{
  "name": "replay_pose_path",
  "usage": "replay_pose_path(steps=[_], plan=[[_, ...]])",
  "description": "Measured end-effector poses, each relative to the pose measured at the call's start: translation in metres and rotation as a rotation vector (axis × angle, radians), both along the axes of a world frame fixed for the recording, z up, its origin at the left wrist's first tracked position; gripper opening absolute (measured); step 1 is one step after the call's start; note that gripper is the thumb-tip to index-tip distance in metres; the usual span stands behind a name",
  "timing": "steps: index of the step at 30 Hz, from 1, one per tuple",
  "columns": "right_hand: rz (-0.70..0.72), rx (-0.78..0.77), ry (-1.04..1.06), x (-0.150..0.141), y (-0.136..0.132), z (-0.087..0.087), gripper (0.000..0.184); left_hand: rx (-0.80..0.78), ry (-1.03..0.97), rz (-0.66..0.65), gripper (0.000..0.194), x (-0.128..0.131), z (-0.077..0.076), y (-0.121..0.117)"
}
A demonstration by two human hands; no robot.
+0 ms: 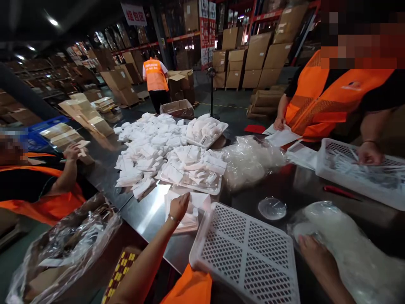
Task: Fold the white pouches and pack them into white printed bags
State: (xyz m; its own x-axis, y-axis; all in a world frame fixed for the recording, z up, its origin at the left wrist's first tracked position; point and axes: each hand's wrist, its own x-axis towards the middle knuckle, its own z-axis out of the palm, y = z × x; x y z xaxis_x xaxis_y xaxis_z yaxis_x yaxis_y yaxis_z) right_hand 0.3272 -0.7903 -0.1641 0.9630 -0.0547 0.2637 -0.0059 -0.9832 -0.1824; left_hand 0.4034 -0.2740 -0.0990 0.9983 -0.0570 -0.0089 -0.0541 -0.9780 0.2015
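My left hand (pixel 179 207) is closed in a pinch over a small stack of flat white paper bags (pixel 190 219), with the top bag at its fingers. Beyond it, folded white packets (pixel 196 164) are heaped on a white tray. My right hand (pixel 318 255) reaches to the end of a clear plastic bag of round translucent discs (pixel 344 236). Its fingers are bent close together against the discs; whatever lies between them is hidden. One clear round disc (pixel 272 208) lies apart on the table. An upturned white perforated basket (pixel 245 249) stands between my hands.
A person in an orange vest (pixel 335 101) works at right beside a basket of thin white sticks (pixel 367 173). A red-handled tool (pixel 340 192) lies nearby. Another person's hand (pixel 72 151) is at left, above a plastic-lined carton (pixel 72 245). More packets (pixel 152 135) cover the table's far side.
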Motion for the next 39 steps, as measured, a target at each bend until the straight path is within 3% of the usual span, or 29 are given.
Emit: replay_pose_path(steps=[3,7,9,12,15,17,20,23,25,27,30,33,36,39], plan=[[0.21,-0.041,0.007,-0.038,0.032,0.0,0.036,0.001,0.02,-0.01,0.037,0.0,-0.005,0.0],[0.491,-0.112,-0.12,-0.07,0.084,0.004,0.032,0.007,0.044,0.095,0.035,-0.009,-0.016,0.011],[0.495,-0.161,-0.141,-0.072,0.11,0.015,0.036,-0.006,0.031,0.145,0.033,-0.016,-0.018,0.019],[0.466,-0.194,-0.186,-0.059,0.162,0.041,0.028,-0.04,0.006,0.236,0.031,-0.027,-0.019,0.031],[0.576,-0.073,-0.096,-0.036,0.244,0.056,0.021,-0.063,-0.006,0.304,0.032,-0.038,-0.021,0.037],[0.676,0.022,0.108,-0.018,0.309,0.047,0.022,-0.085,-0.016,0.329,0.032,-0.043,-0.021,0.039],[0.759,-0.027,0.348,0.005,0.39,0.014,0.061,-0.158,-0.047,0.358,0.031,-0.045,-0.016,0.046],[0.769,-0.061,0.445,0.017,0.426,-0.014,0.068,-0.216,-0.149,0.402,0.032,-0.04,0.0,0.06],[0.759,-0.061,0.454,0.017,0.422,-0.016,0.068,-0.214,-0.248,0.397,0.032,-0.034,0.014,0.067],[0.675,-0.046,0.366,0.011,0.4,-0.007,0.065,-0.185,-0.301,0.314,0.031,-0.03,0.027,0.064],[0.323,-0.096,0.138,-0.005,0.34,0.012,0.054,-0.105,-0.241,0.049,0.029,-0.029,0.037,0.03],[-0.002,-0.127,0.075,-0.022,0.273,0.022,0.045,-0.024,-0.094,-0.298,0.029,-0.037,0.03,-0.035],[-0.087,0.179,0.103,-0.032,0.218,0.022,0.039,0.058,0.072,-0.594,0.026,-0.053,0.011,-0.101],[-0.161,0.445,0.07,-0.041,0.178,0.026,0.024,0.12,0.124,-0.713,0.023,-0.066,-0.007,-0.137]])
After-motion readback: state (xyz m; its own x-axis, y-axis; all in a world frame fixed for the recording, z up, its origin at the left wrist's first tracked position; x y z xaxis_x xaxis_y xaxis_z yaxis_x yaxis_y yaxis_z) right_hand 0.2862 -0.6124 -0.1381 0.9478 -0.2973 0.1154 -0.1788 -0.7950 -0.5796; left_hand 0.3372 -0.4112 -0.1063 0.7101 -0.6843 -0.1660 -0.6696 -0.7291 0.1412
